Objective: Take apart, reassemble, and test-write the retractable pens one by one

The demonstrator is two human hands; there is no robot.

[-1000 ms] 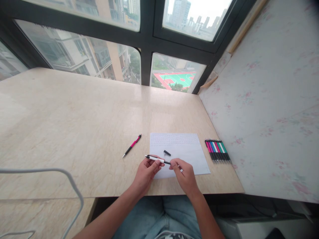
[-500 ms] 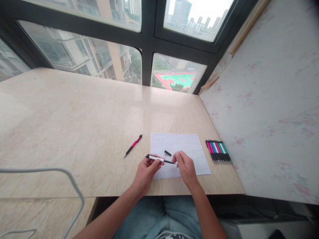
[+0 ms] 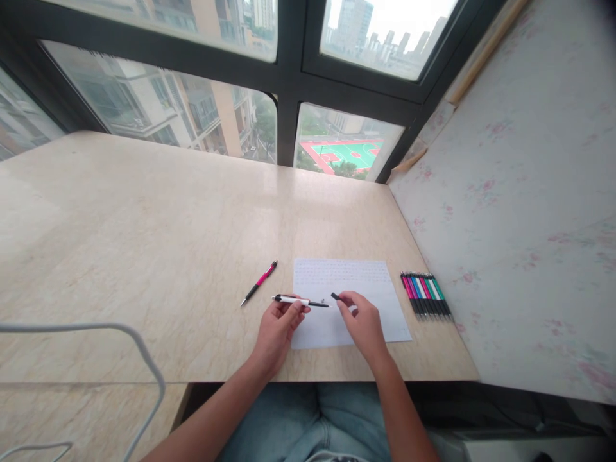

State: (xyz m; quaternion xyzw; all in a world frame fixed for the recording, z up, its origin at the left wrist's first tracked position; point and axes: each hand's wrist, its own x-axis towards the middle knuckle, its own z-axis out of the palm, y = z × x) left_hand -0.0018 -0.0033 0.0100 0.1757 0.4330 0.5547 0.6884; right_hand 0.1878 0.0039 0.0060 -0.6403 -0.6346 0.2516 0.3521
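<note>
My left hand (image 3: 278, 328) is closed around a white-and-black ballpoint pen (image 3: 294, 300), its thin dark inner part pointing right. Between the fingertips of my right hand (image 3: 360, 321) is a short black pen grip (image 3: 335, 296), apart from the pen. Both hands are above a sheet of paper (image 3: 353, 276) with lines of handwriting near its top. Beside the pen's front end, a tiny metallic piece (image 3: 323, 300) shows against the paper; it is too small to make out fully.
A pink-and-black pen (image 3: 258, 283) lies left of the paper. Several coloured pens (image 3: 426, 296) are lined up to the right, near the wall (image 3: 510, 212). A grey cable (image 3: 142, 350) loops over the desk's left front. Windows (image 3: 289, 128) stand behind the desk (image 3: 158, 237).
My right hand has picked up the black pen grip from the paper. My left hand has shifted slightly left with the pen.
</note>
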